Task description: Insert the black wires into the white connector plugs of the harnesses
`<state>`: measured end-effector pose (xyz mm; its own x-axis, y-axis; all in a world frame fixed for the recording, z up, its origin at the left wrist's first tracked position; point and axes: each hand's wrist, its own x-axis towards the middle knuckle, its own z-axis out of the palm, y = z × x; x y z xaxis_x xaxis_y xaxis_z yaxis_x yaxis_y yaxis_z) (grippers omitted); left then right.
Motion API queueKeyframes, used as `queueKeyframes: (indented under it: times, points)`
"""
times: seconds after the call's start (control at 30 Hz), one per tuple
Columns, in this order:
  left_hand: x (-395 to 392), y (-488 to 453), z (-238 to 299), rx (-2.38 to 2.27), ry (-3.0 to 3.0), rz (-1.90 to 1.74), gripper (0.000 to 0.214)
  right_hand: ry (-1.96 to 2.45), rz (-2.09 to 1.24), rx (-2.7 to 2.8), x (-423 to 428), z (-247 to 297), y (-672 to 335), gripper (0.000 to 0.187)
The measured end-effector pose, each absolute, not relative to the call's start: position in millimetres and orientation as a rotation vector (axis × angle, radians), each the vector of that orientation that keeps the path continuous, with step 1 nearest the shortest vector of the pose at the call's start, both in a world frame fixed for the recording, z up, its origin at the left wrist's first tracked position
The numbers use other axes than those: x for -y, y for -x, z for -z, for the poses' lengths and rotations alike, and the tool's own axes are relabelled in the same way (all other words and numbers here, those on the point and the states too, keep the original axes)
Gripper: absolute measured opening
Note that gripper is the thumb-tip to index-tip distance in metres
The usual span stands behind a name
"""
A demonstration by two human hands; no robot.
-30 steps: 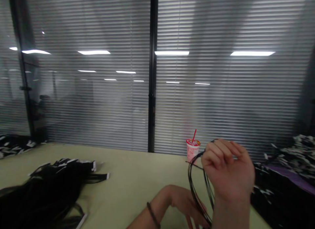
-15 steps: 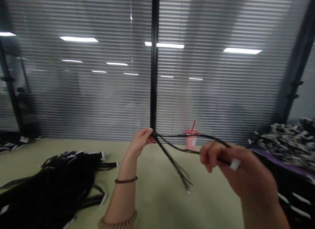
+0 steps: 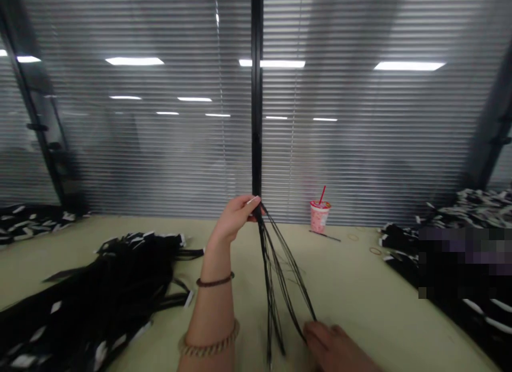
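The left hand (image 3: pixel 240 214) pinched a bundle of thin black cables (image 3: pixel 281 276) near its top above the bench (image 3: pixel 360 297), thumb pressed against fingers. Half a second earlier the right hand (image 3: pixel 334 342) had drawn some cables sideways; now it was lower, blurred beside their ends, its grip unclear, and the bundle hung fanned into separate groups.

Strands (image 3: pixel 269 276) between left pile (image 3: pixel 120 286) and right heap (image 3: pixel 472 316); cup (image 3: pixel 319 218) on table (image 3: pixel 352 281) before blinds (image 3: pixel 360 153).

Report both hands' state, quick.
Left hand: closed, pinching the gathered top of the black strands.
Right hand: closed on some strands lower down; fingers blurred.
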<state>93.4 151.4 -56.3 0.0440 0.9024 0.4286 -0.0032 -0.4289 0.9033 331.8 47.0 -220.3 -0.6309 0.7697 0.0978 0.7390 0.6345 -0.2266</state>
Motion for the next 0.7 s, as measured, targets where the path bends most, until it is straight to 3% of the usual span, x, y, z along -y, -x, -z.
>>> queueKeyframes:
  times: [0.23,0.47,0.7]
  points:
    - [-152,-109,50,-0.806,-1.493,-1.420,0.025,1.436,-0.271,2.749,-60,170,-326,0.028]
    - [-174,-110,38,-0.578,-1.407,-1.390,0.019,1.561,-0.163,2.803,-113,127,-331,0.048]
    - [-196,-108,48,-0.189,-1.277,-1.224,0.023,1.349,-0.925,2.434,-168,96,-298,0.033]
